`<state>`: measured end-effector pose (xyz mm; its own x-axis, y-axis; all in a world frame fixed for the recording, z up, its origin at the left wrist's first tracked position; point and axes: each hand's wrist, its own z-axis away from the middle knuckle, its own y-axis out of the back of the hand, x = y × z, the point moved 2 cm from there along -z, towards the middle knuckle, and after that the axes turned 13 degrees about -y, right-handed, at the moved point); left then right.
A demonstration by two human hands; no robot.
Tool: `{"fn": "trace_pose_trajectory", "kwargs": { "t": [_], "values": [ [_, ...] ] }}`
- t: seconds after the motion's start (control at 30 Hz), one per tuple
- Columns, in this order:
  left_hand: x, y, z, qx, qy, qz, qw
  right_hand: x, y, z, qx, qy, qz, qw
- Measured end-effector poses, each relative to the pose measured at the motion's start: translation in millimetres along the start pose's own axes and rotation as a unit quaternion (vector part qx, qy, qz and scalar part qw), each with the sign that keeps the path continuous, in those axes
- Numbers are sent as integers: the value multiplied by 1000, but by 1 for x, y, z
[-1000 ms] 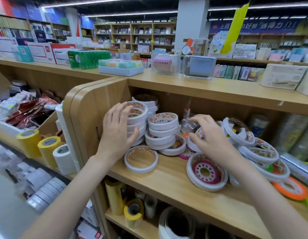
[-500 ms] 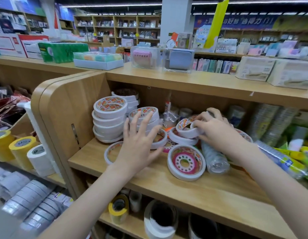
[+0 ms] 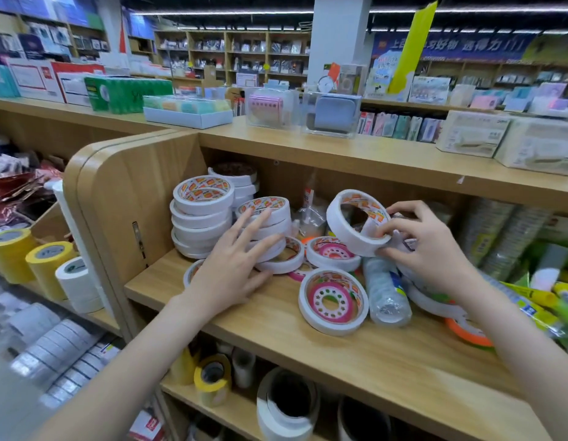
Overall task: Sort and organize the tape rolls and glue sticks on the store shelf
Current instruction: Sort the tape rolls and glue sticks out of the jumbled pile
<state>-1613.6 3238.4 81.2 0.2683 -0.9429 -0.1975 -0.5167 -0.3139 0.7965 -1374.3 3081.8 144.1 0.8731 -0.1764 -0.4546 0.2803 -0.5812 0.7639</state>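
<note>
Our left hand (image 3: pixel 232 268) reaches forward with fingers straight and spread; our right hand (image 3: pixel 425 249) is raised, fingers curled in a pinch

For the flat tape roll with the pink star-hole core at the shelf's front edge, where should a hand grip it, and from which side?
Grip the tape roll across its white outer rim, coming from above and the front. It lies flat with bare shelf before it, while a plastic-wrapped bundle crowds its right side.

A stationery shop: wooden shelves (image 3: pixel 387 361) stacked with tape rolls (image 3: pixel 201 198) and boxed goods (image 3: pixel 473 138)
</note>
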Motion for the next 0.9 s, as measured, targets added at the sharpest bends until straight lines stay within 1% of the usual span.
{"fn": "trace_pose_trajectory", "kwargs": {
  "t": [0.07, 0.13, 0.2, 0.27, 0.33, 0.4, 0.47, 0.53, 0.63, 0.73, 0.8, 0.9],
  "values": [
    [5, 10, 8, 48, 27, 19, 998, -3, 3, 1, 5, 19, -26, 999],
    [8, 17, 22, 88, 87, 31, 992, -12, 4, 1, -10, 35, -39, 999],
    [9, 18, 37, 107, 147, 38, 983, -25, 1, -2, -38, 50, -37, 997],
    [8, 15, 51, 103, 176, 37, 978, -40, -5, -5, -53, 70, -30, 996],
    [4, 12, 62, 93, 194, 37, 976, -58, -12, -12, -44, 83, -36, 995],
    [-2, 12, 69, 91, 220, 40, 970, -77, -26, -23, -29, 69, -40, 996],
    [-6, 12, 72, 89, 240, 39, 966, -95, -45, -36, -30, 44, -15, 999],
    [-7, 11, 74, 86, 242, 36, 966, -106, -63, -44, -30, 29, 9, 999],
    [-10, 17, 73, 101, 238, 31, 966, -110, -70, -45, -19, 30, -21, 999],
    [-16, 28, 70, 140, 235, 22, 962, -113, -52, -40, 35, 62, -68, 995],
    [-20, 34, 66, 155, 231, 22, 960, -120, -37, -38, 54, 89, -75, 992],
    [-20, 36, 58, 135, 205, 13, 969, -131, -17, -38, 47, 134, -50, 989]
  ]
}}
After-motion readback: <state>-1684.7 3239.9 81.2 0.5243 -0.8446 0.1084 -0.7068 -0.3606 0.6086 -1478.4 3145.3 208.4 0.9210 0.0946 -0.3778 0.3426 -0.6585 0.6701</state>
